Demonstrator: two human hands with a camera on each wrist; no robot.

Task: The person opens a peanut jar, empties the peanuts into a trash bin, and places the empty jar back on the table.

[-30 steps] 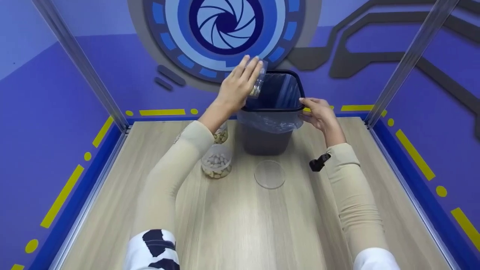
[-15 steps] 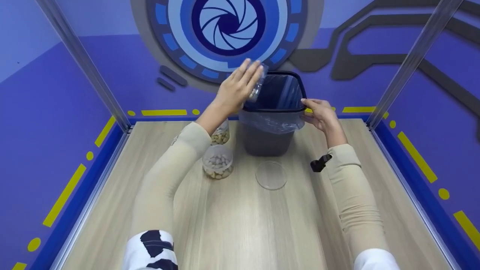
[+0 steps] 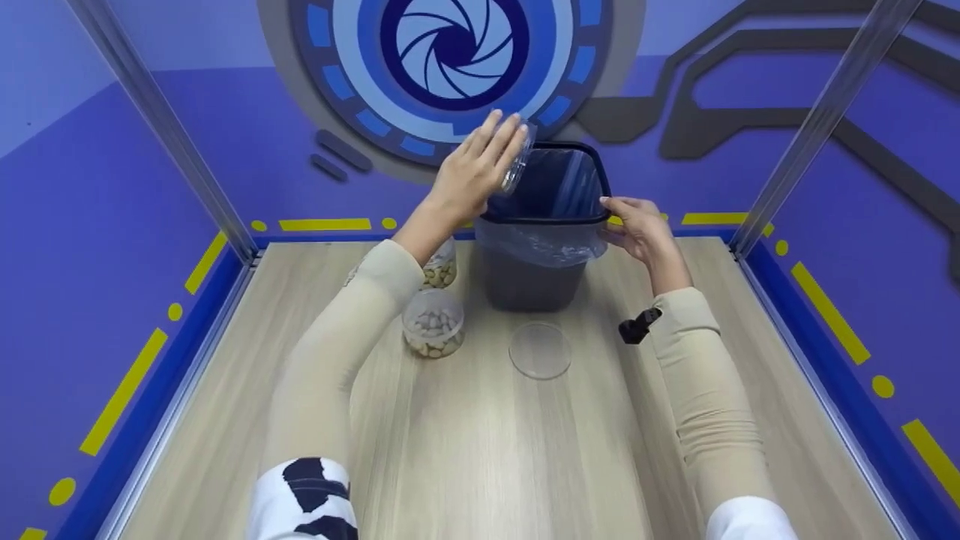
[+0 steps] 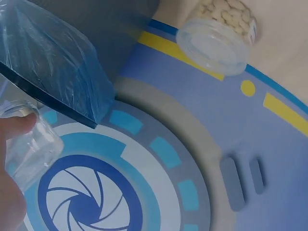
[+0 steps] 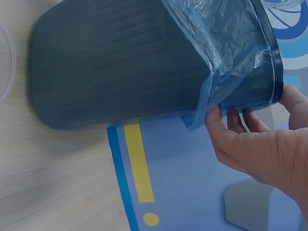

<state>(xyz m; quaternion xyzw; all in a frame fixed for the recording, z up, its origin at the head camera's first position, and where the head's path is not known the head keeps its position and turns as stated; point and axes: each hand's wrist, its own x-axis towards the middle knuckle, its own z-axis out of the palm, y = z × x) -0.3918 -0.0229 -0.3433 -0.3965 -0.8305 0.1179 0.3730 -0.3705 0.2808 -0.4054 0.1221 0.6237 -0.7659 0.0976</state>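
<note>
My left hand (image 3: pixel 472 172) grips a clear plastic jar (image 3: pixel 521 157), tilted over the left side of a dark bin (image 3: pixel 534 277). In the left wrist view the thumb lies on the jar (image 4: pixel 38 149), which looks clear inside; its far side is cut off by the frame. A thin translucent bag (image 3: pixel 540 245) lines the bin and folds down over its black rim. At the bin's right side, my right hand (image 3: pixel 641 232) holds the rim, thumb on top and fingers below against the bag (image 5: pixel 231 48), as the right wrist view shows.
Left of the bin stands an open-looking jar of pale nut-like pieces (image 3: pixel 433 326). Behind it, a second such jar (image 3: pixel 441 271) is partly hidden by the left arm. A clear round lid (image 3: pixel 540 351) lies on the wooden table (image 3: pixel 480 450) before the bin. Blue walls (image 3: pixel 217 150) surround the table.
The jar in my left hand dipped slightly, then came back up. Pale bits visible low in it earlier no longer show. The right hand and bin have stayed in place.
</note>
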